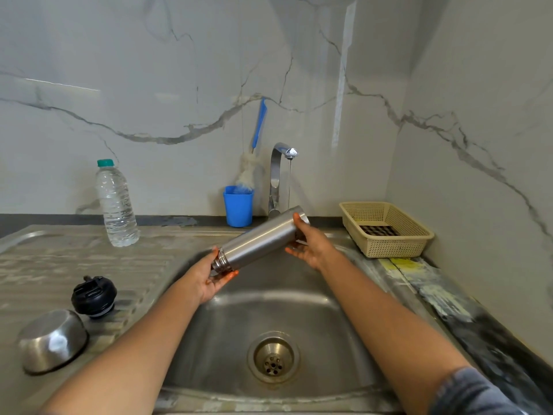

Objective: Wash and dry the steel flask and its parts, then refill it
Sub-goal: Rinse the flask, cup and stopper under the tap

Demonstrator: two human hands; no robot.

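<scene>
The flask (260, 238) lies tilted over the sink (269, 310), with the left hand (209, 277) grasping its threaded neck and the right hand (311, 244) grasping the far base by the tap (279, 175). Rotate it beneath the thin stream; keep both grips firm, as wet steel probably slips

Single head view, looking down, near the sink (329, 295)

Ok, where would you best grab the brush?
Probably the blue handle of the brush, from the front and above: it sticks up clear of the cup, bristles down, leaning back on the wall.
</scene>
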